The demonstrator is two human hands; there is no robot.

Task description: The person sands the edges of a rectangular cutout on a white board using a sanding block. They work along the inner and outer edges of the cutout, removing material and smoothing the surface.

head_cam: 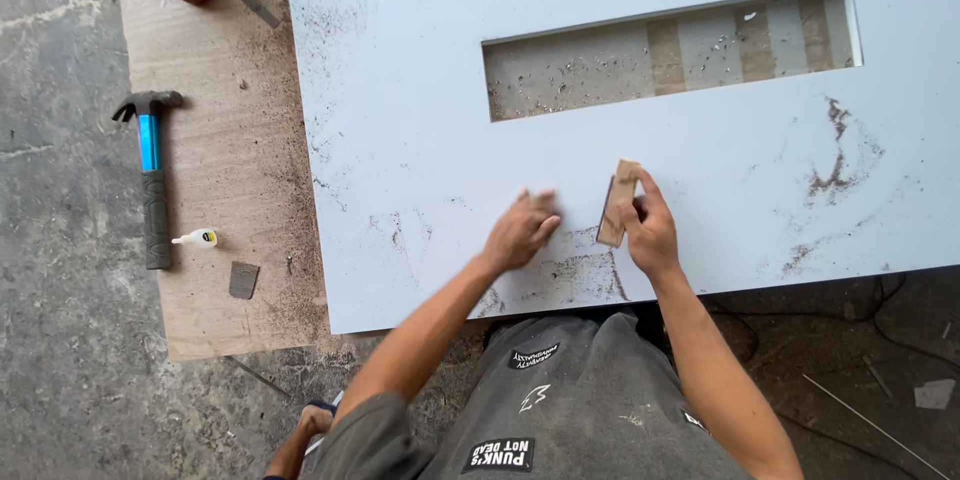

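right hand [652, 230] pinches small wood block [617, 203] | block upright on white panel [420, 140], below cutout | left hand [520, 232] flat, open, just left

Right hand [652, 230] holds wooden block [618, 203] on white panel [420, 90].

small white glue bottle [197, 238] with yellow cap, lying beside hammer handle on brown board
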